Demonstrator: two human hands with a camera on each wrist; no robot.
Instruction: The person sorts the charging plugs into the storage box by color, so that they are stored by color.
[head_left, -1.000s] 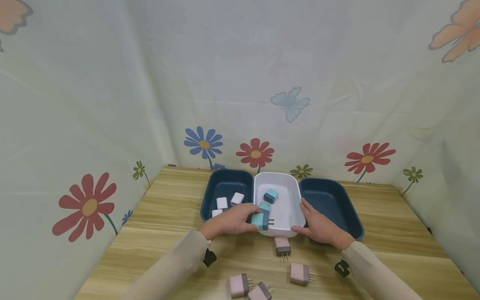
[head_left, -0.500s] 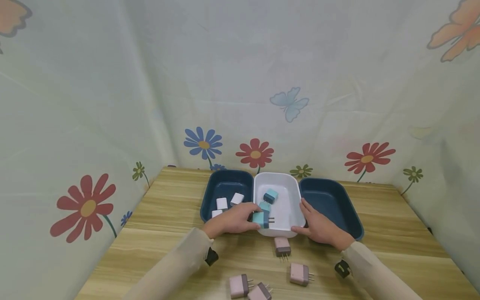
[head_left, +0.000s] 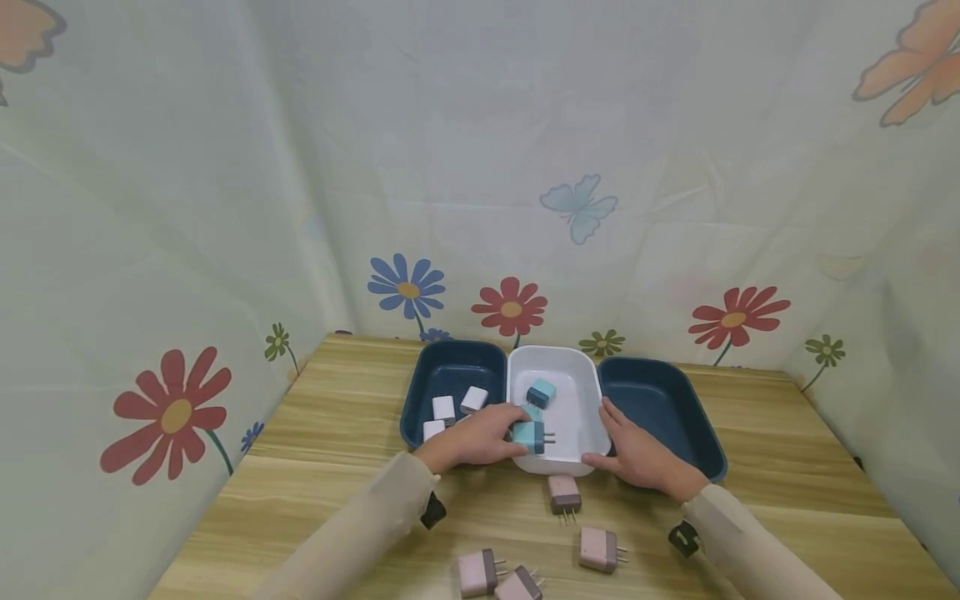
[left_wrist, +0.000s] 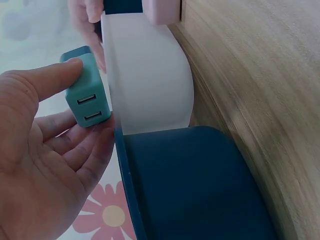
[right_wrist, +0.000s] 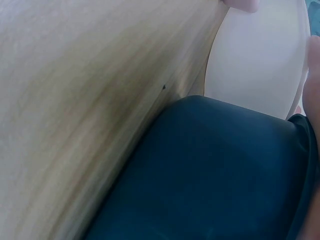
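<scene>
My left hand (head_left: 483, 435) pinches a teal and dark-blue plug charger (head_left: 528, 436) between thumb and fingers, over the near left part of a white tray (head_left: 581, 417). In the left wrist view the charger (left_wrist: 89, 90) shows two USB slots facing the camera, with my thumb on its side. Its metal prongs point right in the head view. Another teal charger (head_left: 542, 392) lies farther back in the tray, and one more is partly hidden behind the held one. My right hand (head_left: 641, 450) rests at the white tray's near right corner, fingers extended along the rim.
A dark-blue tray (head_left: 453, 354) on the left holds several white chargers (head_left: 444, 408). On the right stands another dark-blue tray (head_left: 660, 392). Pink chargers (head_left: 598, 548) lie on the wooden table (head_left: 337, 400) in front, one (head_left: 564, 493) close to the white tray.
My left hand has shifted slightly to the right with the teal charger, farther over the white tray. The right hand has stayed in place.
</scene>
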